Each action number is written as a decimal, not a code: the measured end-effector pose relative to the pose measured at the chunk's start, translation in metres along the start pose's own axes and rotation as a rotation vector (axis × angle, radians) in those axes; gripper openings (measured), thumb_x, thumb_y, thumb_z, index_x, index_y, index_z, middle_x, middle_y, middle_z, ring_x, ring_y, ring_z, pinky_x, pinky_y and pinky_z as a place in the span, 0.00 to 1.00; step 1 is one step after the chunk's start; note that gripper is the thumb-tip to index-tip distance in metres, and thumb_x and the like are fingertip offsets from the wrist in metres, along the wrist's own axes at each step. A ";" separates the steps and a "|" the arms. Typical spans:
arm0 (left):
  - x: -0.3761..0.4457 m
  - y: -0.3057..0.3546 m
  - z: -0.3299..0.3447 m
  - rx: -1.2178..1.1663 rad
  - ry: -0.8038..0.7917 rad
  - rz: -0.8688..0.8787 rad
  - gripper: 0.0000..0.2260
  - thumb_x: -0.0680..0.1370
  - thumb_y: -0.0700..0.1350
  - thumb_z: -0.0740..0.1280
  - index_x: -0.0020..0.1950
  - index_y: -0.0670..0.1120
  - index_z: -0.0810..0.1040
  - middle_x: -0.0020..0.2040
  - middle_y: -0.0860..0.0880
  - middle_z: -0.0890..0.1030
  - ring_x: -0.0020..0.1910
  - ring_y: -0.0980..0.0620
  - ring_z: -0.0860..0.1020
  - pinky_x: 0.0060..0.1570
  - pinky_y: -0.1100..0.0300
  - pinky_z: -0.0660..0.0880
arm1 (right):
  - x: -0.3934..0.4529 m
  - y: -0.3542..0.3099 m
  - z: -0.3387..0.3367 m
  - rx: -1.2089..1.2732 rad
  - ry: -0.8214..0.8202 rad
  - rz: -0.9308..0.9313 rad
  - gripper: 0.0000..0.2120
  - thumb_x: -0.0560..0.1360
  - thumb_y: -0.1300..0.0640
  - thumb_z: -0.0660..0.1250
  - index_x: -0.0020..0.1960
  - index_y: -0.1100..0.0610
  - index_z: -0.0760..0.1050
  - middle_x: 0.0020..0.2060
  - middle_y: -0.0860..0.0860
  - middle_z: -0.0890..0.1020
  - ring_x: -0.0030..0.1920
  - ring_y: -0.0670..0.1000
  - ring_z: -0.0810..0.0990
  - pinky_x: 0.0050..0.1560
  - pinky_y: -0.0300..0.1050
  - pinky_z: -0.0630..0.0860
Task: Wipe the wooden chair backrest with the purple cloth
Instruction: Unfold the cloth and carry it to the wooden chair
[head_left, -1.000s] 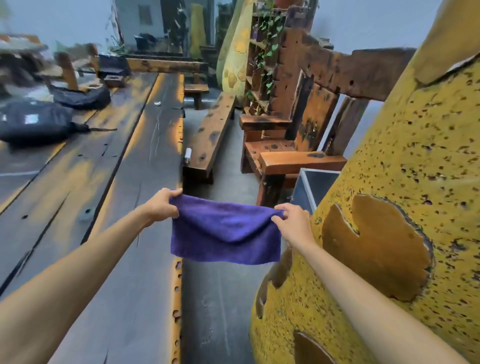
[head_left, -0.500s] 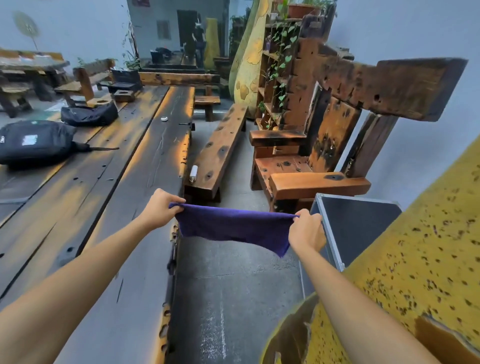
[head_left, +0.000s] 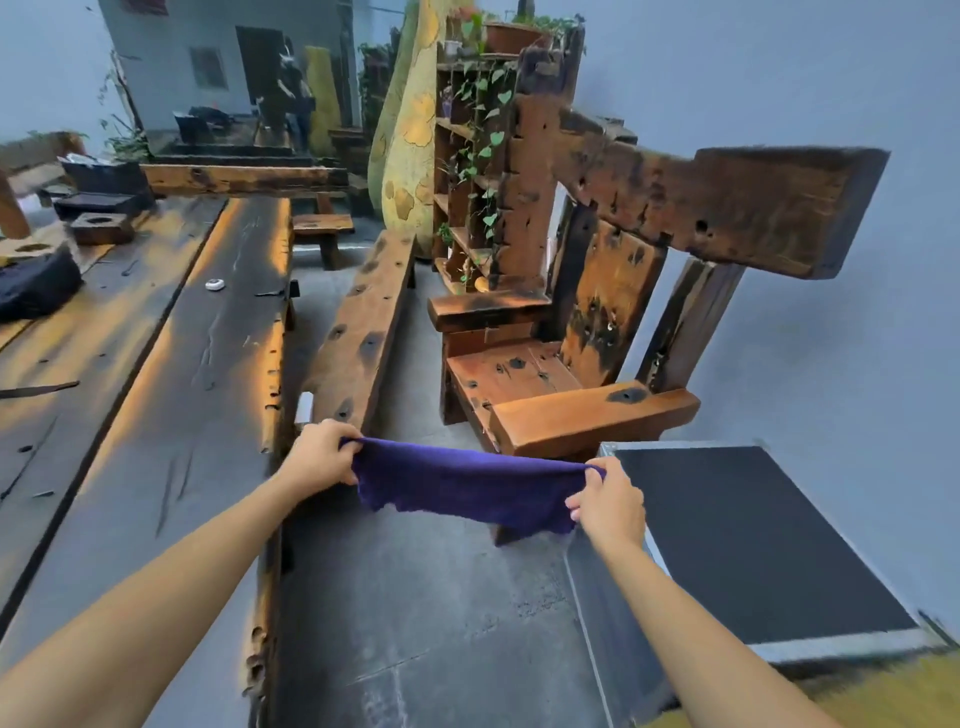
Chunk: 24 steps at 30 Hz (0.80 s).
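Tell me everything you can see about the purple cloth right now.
The purple cloth is a deep violet, fuzzy-looking rag, like microfibre. It is stretched out sideways in the air, sagging a little in the middle, with its lower edge hanging loose and uneven. The left hand pinches one top corner and the right hand pinches the other. It hangs over the grey floor, in front of the wooden chair, touching nothing else that shows.
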<state>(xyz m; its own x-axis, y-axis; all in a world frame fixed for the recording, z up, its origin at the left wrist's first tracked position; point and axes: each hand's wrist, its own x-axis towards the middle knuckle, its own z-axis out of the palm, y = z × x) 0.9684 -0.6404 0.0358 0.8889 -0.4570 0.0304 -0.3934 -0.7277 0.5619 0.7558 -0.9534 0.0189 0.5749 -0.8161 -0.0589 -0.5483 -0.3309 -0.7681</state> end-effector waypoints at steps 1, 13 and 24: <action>0.024 -0.002 0.000 -0.019 0.001 0.011 0.09 0.79 0.38 0.67 0.51 0.48 0.85 0.41 0.51 0.85 0.36 0.57 0.85 0.45 0.59 0.81 | 0.012 -0.011 0.007 0.145 -0.006 0.035 0.10 0.83 0.56 0.54 0.56 0.49 0.74 0.34 0.50 0.86 0.40 0.54 0.86 0.48 0.54 0.82; 0.227 0.030 -0.043 -0.518 0.094 0.041 0.09 0.78 0.35 0.67 0.49 0.44 0.86 0.44 0.43 0.87 0.41 0.45 0.87 0.52 0.45 0.84 | 0.151 -0.119 0.026 0.647 0.166 0.036 0.09 0.85 0.58 0.57 0.55 0.50 0.74 0.47 0.53 0.87 0.44 0.47 0.88 0.38 0.45 0.83; 0.411 0.096 -0.062 -0.565 0.219 0.229 0.11 0.79 0.38 0.66 0.48 0.52 0.86 0.44 0.52 0.87 0.40 0.56 0.86 0.46 0.54 0.86 | 0.303 -0.208 0.051 0.469 0.312 -0.207 0.10 0.86 0.54 0.58 0.55 0.42 0.75 0.46 0.43 0.86 0.43 0.39 0.86 0.38 0.42 0.85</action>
<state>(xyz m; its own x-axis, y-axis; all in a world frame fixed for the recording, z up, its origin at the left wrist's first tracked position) 1.3103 -0.8658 0.1535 0.8482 -0.4102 0.3352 -0.4472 -0.2156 0.8681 1.0747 -1.1075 0.1280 0.3968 -0.8812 0.2570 -0.0765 -0.3107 -0.9474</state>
